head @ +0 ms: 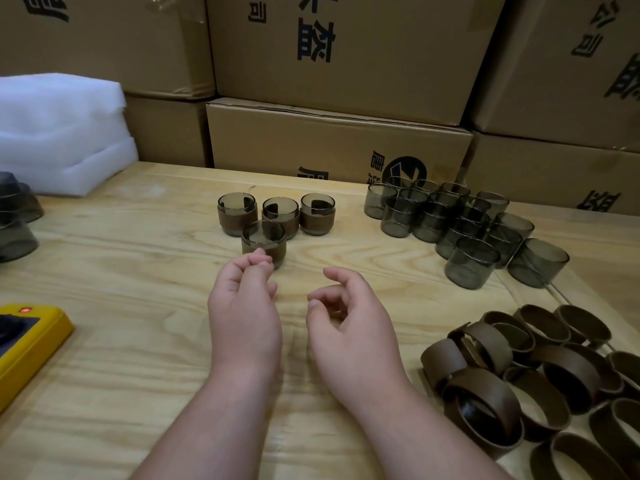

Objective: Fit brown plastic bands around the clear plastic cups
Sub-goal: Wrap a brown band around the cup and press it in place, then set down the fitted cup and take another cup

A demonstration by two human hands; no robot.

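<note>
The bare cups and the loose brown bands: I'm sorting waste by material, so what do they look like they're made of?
The bare cups look like smoke-tinted clear plastic or glass: see-through walls, glossy rims; the picture cannot settle which. The loose brown bands look like matte, thin, flexible plastic or leather-like sheet: dull surface, no shine, and some rings sag out of round.

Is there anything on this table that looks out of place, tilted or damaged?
Nothing stands out. The four banded cups stand upright, the bare cups are grouped at the right, the bands lie in a loose pile, and both hands are free of them.
</note>
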